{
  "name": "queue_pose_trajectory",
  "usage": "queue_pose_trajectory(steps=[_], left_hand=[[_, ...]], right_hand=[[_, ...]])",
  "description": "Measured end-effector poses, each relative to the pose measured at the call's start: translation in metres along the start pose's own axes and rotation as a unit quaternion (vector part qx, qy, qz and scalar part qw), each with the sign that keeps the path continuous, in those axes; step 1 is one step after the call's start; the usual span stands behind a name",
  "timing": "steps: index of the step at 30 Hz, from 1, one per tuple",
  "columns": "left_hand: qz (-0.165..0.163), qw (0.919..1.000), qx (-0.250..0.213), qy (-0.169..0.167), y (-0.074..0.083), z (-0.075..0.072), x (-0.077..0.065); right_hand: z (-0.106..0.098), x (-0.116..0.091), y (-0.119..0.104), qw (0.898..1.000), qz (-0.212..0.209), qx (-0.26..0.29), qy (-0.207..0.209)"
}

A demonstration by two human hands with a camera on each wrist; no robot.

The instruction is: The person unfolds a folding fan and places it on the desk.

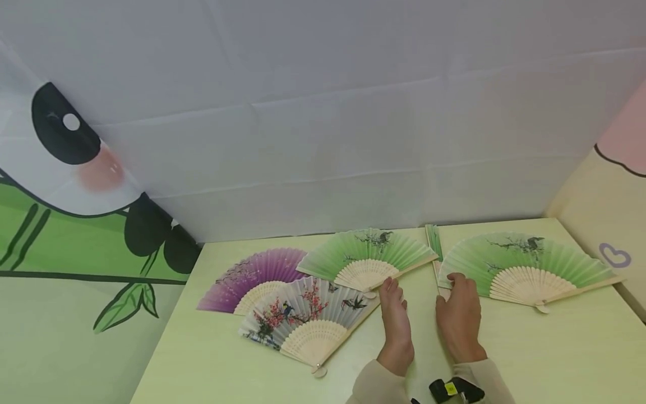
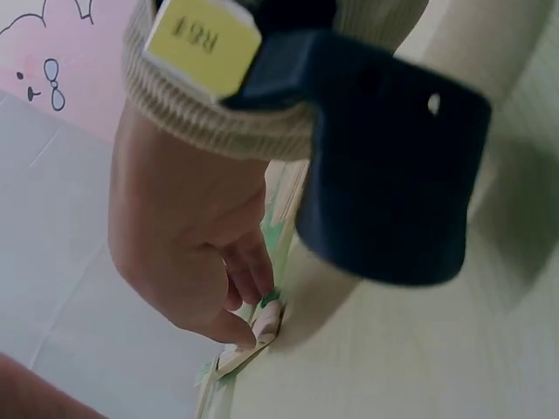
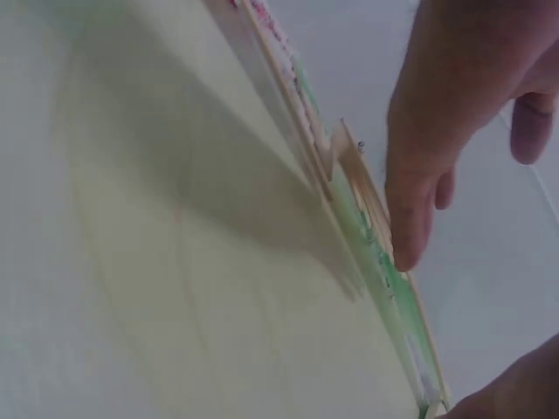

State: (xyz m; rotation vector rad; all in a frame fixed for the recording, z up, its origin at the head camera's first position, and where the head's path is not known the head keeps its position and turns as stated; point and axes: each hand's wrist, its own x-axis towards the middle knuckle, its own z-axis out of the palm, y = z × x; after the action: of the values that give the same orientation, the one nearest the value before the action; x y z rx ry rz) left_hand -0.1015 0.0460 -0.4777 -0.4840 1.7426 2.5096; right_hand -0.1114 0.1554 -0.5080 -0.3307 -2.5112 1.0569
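My left hand (image 1: 396,325), with fairly straight fingers, is held sideways by the pivot end of an open green fan (image 1: 373,274). Whether its fingertips touch that fan, I cannot tell. To its left lies an open white fan (image 1: 315,336) with red blossoms and birds. My right hand (image 1: 460,322) has curled fingers and pinches the near end of a folded green fan (image 1: 434,242) between thumb and fingers; the hand partly hides that end. This folded fan lies between the middle green fan and another open green fan (image 1: 530,280) on the right.
An open purple fan (image 1: 247,278) lies at the back left, partly under the white one. The fans lie on a pale yellow table (image 1: 202,359). A grey-white cloth (image 1: 323,140) stands behind, with printed panels (image 1: 50,241) at the left and a cream panel (image 1: 605,207) at the right.
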Motion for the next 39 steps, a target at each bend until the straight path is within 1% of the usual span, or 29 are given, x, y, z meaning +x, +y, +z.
queue_pose_trajectory(steps=[4, 7, 14, 18, 21, 25, 29, 32, 35, 39], left_hand=[[-0.018, 0.9997, 0.013, -0.006, -0.007, 0.003, -0.002], [-0.021, 0.9997, 0.012, -0.005, -0.009, 0.004, -0.003], [-0.021, 0.9996, 0.015, -0.006, -0.009, 0.002, -0.004], [-0.024, 0.9996, 0.011, -0.01, -0.01, 0.002, -0.002], [-0.027, 0.9994, 0.01, -0.017, -0.01, 0.002, 0.0], [-0.032, 0.9986, 0.019, -0.038, -0.009, 0.002, 0.002], [-0.043, 0.996, 0.016, -0.077, -0.008, 0.005, 0.004], [-0.053, 0.9927, 0.014, -0.107, -0.008, 0.008, 0.007], [-0.059, 0.9902, 0.02, -0.125, -0.008, 0.011, 0.009], [-0.059, 0.9896, 0.031, -0.128, -0.009, 0.012, 0.011]], right_hand=[[0.002, 0.001, 0.005, 1.0, 0.002, -0.011, -0.012], [0.0, 0.002, 0.005, 1.0, 0.011, -0.006, -0.019], [-0.01, 0.001, -0.001, 0.996, 0.071, 0.015, -0.046], [-0.015, 0.001, -0.002, 0.994, 0.093, 0.028, -0.058], [-0.019, 0.002, -0.001, 0.992, 0.108, 0.038, -0.056], [-0.024, 0.003, 0.0, 0.989, 0.125, 0.067, -0.04], [-0.029, 0.003, -0.003, 0.984, 0.145, 0.102, -0.038], [-0.032, 0.001, -0.005, 0.981, 0.155, 0.113, -0.042], [-0.034, -0.001, -0.009, 0.98, 0.153, 0.116, -0.056], [-0.04, -0.004, -0.015, 0.98, 0.14, 0.106, -0.091]])
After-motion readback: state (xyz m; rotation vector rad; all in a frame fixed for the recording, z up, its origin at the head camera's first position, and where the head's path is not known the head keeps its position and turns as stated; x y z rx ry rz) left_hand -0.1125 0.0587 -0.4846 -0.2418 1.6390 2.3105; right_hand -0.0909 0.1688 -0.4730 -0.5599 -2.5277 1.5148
